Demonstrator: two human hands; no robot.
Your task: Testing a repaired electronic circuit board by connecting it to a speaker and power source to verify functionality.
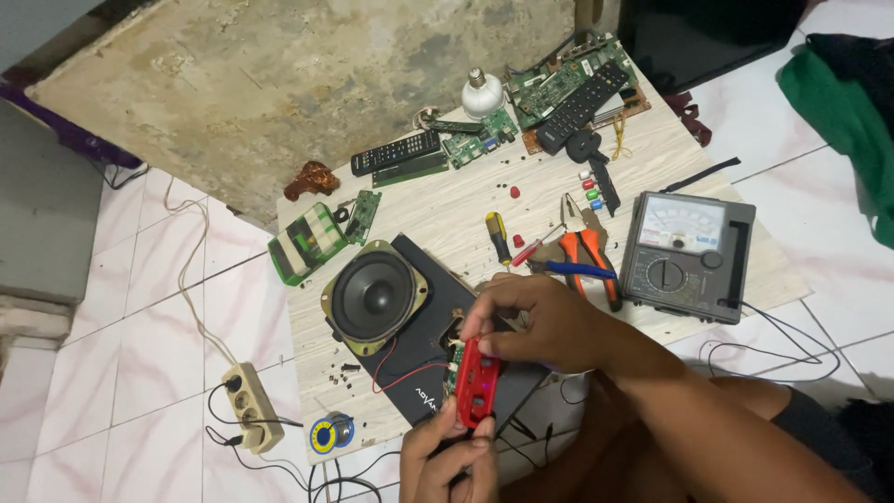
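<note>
- Red module point(477, 382) is standing on end over the speaker panel point(424, 307), long axis running toward you.
- Your right hand point(535, 321) fingers are pinching its top; your left hand point(447, 456) fingers are gripping its bottom.

Red plastic panel point(477, 389), backed by a green circuit board. Black speaker cone point(376, 296) in an olive-brass frame, on a black panel point(438, 326). Pale wood-grain surface point(447, 210). Grey meter point(687, 257) with a white dial face. Orange-handled pliers point(589, 251). Yellow-and-black screwdriver point(499, 237). White, pink-veined floor tiles point(140, 373).
</note>
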